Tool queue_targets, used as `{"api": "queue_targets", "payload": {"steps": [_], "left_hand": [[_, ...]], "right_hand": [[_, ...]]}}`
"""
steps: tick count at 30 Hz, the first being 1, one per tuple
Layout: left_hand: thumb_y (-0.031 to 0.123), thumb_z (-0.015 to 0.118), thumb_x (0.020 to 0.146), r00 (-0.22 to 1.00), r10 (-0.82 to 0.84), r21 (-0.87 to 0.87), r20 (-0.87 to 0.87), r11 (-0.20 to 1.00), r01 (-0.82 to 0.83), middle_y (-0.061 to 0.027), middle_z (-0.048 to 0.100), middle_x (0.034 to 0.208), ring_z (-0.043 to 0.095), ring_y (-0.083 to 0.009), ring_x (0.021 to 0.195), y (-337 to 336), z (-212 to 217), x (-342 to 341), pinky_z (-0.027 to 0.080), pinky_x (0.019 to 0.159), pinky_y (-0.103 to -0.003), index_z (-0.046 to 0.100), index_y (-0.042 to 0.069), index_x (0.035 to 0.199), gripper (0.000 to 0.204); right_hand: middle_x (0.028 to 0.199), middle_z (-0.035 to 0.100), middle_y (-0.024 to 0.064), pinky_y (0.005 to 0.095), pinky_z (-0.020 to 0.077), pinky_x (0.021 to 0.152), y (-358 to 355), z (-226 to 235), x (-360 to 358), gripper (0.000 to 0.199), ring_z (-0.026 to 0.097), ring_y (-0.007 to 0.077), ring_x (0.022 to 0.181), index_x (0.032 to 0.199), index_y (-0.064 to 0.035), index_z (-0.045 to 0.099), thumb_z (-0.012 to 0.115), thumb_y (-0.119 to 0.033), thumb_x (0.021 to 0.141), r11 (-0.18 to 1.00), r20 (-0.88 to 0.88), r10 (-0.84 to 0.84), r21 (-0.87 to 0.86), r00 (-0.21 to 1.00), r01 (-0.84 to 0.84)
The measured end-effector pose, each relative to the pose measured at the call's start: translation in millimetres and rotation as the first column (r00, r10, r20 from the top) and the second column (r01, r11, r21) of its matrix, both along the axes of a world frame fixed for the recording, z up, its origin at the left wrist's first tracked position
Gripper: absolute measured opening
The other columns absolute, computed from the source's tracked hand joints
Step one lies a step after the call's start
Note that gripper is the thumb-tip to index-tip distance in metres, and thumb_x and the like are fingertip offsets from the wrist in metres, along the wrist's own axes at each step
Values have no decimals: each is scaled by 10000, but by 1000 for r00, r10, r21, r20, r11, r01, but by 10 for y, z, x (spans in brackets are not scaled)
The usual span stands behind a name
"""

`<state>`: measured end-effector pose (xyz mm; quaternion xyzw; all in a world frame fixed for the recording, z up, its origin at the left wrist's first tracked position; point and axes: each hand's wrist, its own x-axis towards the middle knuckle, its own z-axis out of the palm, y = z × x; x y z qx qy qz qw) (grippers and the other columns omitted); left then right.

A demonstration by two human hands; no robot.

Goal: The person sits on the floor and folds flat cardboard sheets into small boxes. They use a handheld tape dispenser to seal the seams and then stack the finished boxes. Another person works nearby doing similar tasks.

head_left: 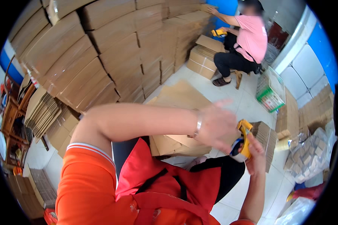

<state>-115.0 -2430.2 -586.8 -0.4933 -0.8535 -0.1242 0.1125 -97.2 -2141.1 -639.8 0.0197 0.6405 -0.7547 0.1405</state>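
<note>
My left arm reaches across to the right over a stack of flat cardboard (pixel 162 144). My left hand (pixel 216 125), a bracelet at its wrist, is slightly blurred, with fingers stretched apart and nothing seen in them. Its thumb comes close to a yellow tape dispenser (pixel 245 139); whether they touch I cannot tell. My right hand (pixel 256 152) is wrapped round that dispenser, which carries a roll of tape. A brown cardboard sheet (pixel 182 95) lies beyond my left forearm, partly covered by it. Folded cartons (pixel 268 140) stand behind my right hand.
Tall stacks of cartons (pixel 120 56) line the far left. A co-worker in a pink shirt (pixel 251 37) sits at the back right, holding another yellow tape dispenser (pixel 219 33). On the right are a green-and-white crate (pixel 271 90) and a plastic bag of small blocks (pixel 306 157).
</note>
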Motion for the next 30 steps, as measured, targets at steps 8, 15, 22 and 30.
{"api": "queue_targets", "payload": {"steps": [8, 15, 22, 30], "left_hand": [[627, 727, 748, 293, 502, 162, 813, 288, -944, -230, 443, 1432, 397, -324, 1355, -1585, -722, 561, 294, 1140, -400, 283, -38, 1477, 1082], [325, 770, 804, 729, 470, 700, 498, 278, -658, -237, 277, 1536, 257, -318, 1443, -1295, -262, 1717, 235, 1167, -372, 220, 2, 1512, 953], [197, 750, 784, 253, 851, 824, -459, 515, -237, -245, 256, 1515, 302, -410, 1365, -1882, 975, 3092, 255, 1107, -508, 270, 5, 1497, 881], [194, 737, 857, 302, 953, 994, -26, 56, -93, -156, 445, 1413, 492, -218, 1242, -3342, 1655, 2590, 434, 1020, -326, 270, 18, 1495, 810]], "right_hand": [[1137, 607, 127, 359, 593, 707, -746, -487, 85, 354, 678, 242, 884, 1180, 44, 620, 359, 3, 944, 970, 6, 157, 186, 988, -155], [992, 626, 65, 255, 459, 795, -1386, 122, 299, 269, 567, 118, 900, 1035, 29, 641, 485, -162, 928, 945, -378, 292, 255, 879, -204], [978, 635, 64, 258, 473, 808, -3361, 1677, 741, 249, 579, 104, 895, 1047, 56, 634, 698, -108, 871, 847, -782, 448, 217, 433, -485], [895, 671, 85, 234, 489, 586, -4474, 2490, 611, 221, 639, 109, 644, 1054, 43, 692, 675, -104, 889, 886, -883, 198, -24, 425, -462]]}}
